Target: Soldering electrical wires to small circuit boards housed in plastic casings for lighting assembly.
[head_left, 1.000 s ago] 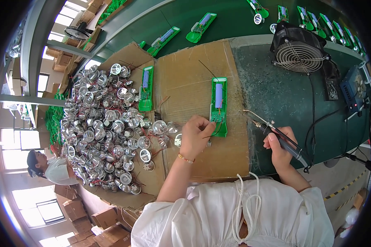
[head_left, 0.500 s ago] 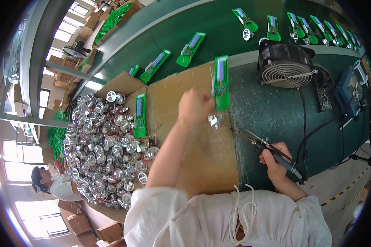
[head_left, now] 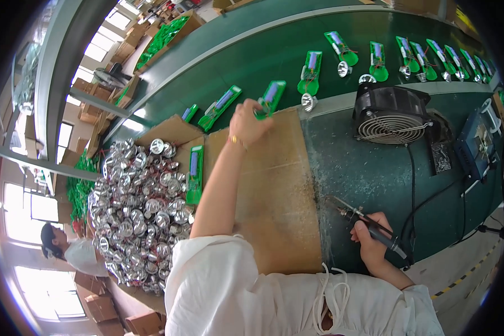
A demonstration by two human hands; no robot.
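Note:
My left hand (head_left: 250,124) reaches to the near edge of the belt, its fingers closed on the wide end of a green plastic lamp housing (head_left: 274,92) with a blue-violet cell in it. In my right hand (head_left: 372,235) is a soldering gun (head_left: 382,234) with a black grip, its thin metal tip pointing left over the dark green tabletop. Just right of the held housing, another green housing (head_left: 310,73) lies on the belt with a silver reflector (head_left: 308,102) at its near end. One more housing (head_left: 195,175) rests left of my left forearm, beside the reflector pile.
A big heap of silver reflectors (head_left: 140,213) fills the left side. Cardboard (head_left: 274,190) covers the middle of the bench. A black fan (head_left: 391,115) and a blue soldering unit (head_left: 476,137) stand at right, cables trailing. Several housings line the belt (head_left: 252,42). A person (head_left: 75,252) is at far left.
The housing that was by my left hand over the cardboard now lies on the belt with its reflector. My left hand has moved left and forward onto another housing. The right hand stays nearly still.

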